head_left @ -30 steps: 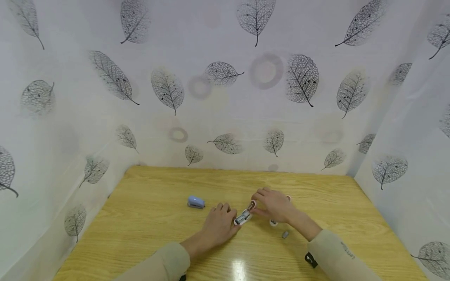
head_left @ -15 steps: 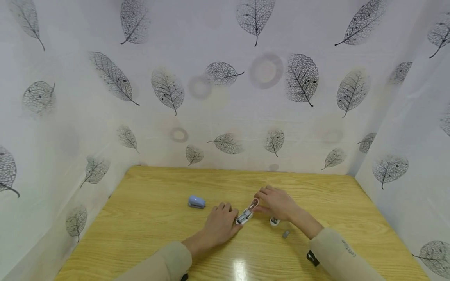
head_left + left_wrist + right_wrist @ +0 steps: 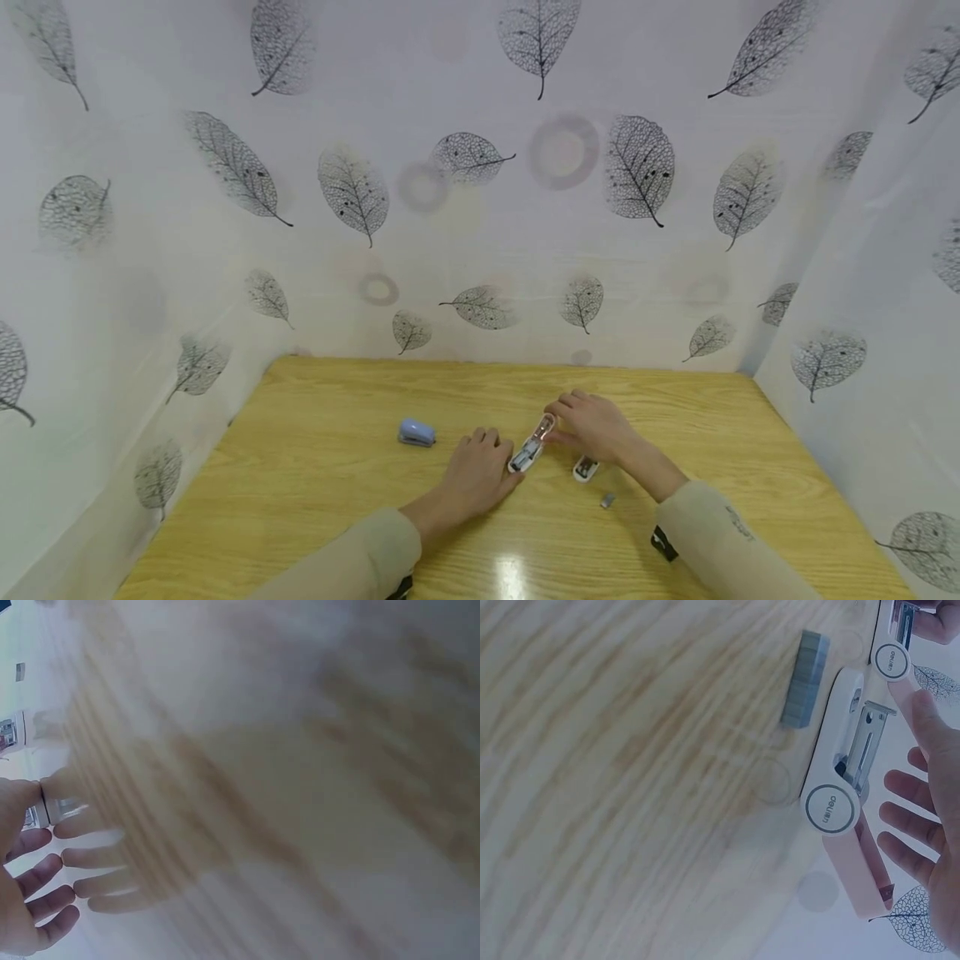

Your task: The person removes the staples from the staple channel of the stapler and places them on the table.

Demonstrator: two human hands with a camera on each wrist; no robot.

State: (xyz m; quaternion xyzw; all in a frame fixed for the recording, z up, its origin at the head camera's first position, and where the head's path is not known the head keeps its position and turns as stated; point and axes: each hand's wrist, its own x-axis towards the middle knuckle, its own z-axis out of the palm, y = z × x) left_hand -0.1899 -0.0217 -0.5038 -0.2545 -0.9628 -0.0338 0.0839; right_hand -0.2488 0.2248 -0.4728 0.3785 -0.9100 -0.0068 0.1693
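Stapler point(image 3: 529, 452) was nudged fwd on leaf-walled wood desk point(image 3: 330, 500), pinched by L grip point(image 3: 477, 471), R grip point(image 3: 592, 429); 2nd stapler's lid point(image 3: 851, 874) shown by R-wrist cam only.

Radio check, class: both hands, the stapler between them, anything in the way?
Left hand gripping white end of held stapler, right hand pinching its pink arm. Held stapler open. Second stapler and staple strip nearby, apparently not blocking.

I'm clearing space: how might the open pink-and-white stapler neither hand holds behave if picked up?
The stapler may fold when lifted, since its pink lid is swung back. Its white casing looks stiff, and the raised metal magazine could catch.
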